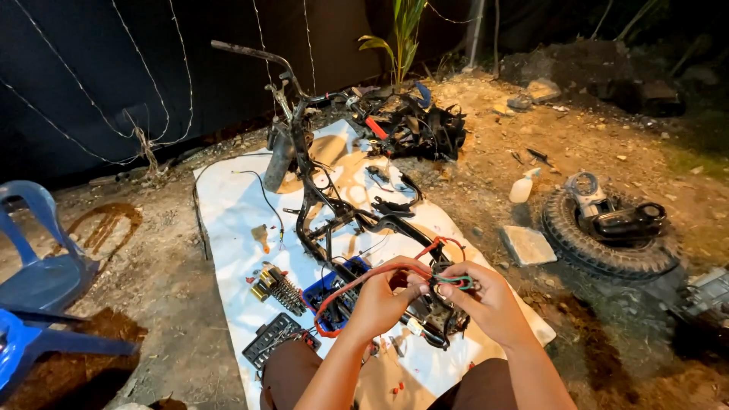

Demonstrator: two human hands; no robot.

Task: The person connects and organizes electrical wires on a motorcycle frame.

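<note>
My left hand (385,298) and my right hand (477,298) meet over my knees and both pinch a bundle of wires (456,282) with red, green and black strands. A thick red cable (357,285) loops from the bundle down to the left. Below and beyond the hands lies a stripped black motorbike frame (319,205) on a white sheet (231,209), its handlebar end pointing away from me.
A socket set (269,338), a coil spring (282,290) and a blue tray (326,292) lie on the sheet by my left knee. A tyre with engine parts (607,228), a flat stone (526,244) and a white bottle (521,188) sit to the right. Blue plastic chairs (34,273) stand at left.
</note>
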